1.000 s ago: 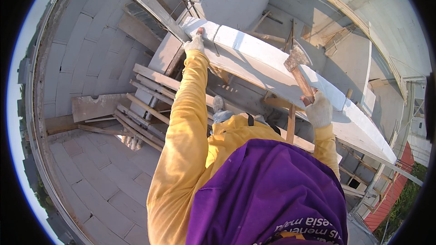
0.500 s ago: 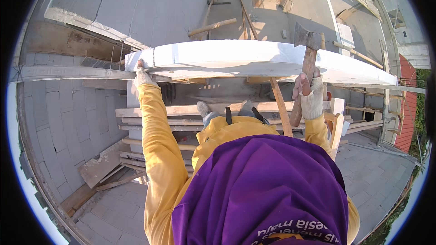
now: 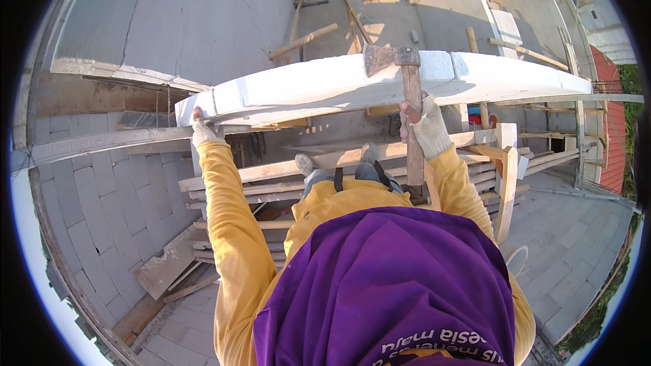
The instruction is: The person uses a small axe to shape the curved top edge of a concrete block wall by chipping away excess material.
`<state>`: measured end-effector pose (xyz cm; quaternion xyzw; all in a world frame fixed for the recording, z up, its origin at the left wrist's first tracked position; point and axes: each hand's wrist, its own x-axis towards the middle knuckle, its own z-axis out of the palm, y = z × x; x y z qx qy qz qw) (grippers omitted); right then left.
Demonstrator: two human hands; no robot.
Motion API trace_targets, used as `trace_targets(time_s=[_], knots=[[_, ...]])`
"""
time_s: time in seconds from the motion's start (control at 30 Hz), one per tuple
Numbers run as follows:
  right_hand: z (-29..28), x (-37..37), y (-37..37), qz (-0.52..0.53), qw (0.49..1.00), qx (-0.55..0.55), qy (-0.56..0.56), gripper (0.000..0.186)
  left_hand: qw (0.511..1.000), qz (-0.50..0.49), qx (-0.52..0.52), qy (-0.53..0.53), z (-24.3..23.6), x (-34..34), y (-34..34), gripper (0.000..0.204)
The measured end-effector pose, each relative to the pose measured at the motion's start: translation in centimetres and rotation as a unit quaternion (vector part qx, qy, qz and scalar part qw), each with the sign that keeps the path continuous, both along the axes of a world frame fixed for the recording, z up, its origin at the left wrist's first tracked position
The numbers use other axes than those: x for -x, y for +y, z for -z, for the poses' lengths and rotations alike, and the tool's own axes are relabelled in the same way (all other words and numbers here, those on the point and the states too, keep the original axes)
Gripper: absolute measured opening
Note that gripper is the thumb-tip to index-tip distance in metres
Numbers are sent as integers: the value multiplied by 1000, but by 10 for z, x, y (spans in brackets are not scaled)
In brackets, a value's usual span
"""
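Observation:
My right hand, in a pale knitted glove with bare fingertips, is wrapped round the wooden handle of a hatchet. Its worn metal head is up, in front of the upper edge of a white block wall. Over at the wall's left end, my left hand, gloved the same way, rests against a short white end block. One bare digit lies stretched along that block; its other fingers are mostly hidden.
Below the wall, long timber planks run across by my feet. A wooden post frame stands to the right. Grey block walling lies at left, and loose poles lie beyond the wall.
My right hand has moved left along the wall with the hatchet, whose head now points left. My left hand stays at the end block. The view has shifted slightly.

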<state>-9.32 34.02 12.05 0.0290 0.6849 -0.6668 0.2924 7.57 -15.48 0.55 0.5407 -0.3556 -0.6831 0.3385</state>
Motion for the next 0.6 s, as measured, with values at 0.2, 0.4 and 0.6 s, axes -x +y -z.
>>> trace_targets(time_s=[0.2,0.4,0.6], knots=[[7,3,9,111,992,47,25,34,1000,8,10,7,4,1,-1,88],[5,-4,-9,101,994,10,38,42,1000,-9,8,-7,11,1,-7,88],[1,-2,-7,53,998,-21,32,48,1000,14,-7,-3,20,-2,-14,83]])
